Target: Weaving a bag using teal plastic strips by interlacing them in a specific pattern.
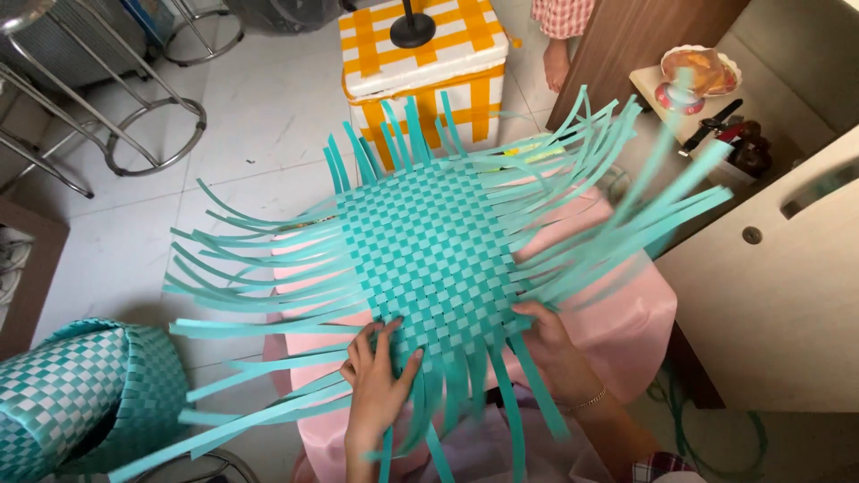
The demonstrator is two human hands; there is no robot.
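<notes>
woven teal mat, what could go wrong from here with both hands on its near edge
1. The woven teal mat is only pressed at its near edge by the left hand and right hand; its outer rows might loosen.
2. The loose strips fan out unsecured and may slip out of the weave.
3. Far strips reach toward the small items on the side shelf and could knock them.

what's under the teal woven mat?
A pink-covered surface shows beyond the teal woven mat edges. Both hands, left hand and right hand, press its near edge. What the cover hides can't be seen.
</notes>
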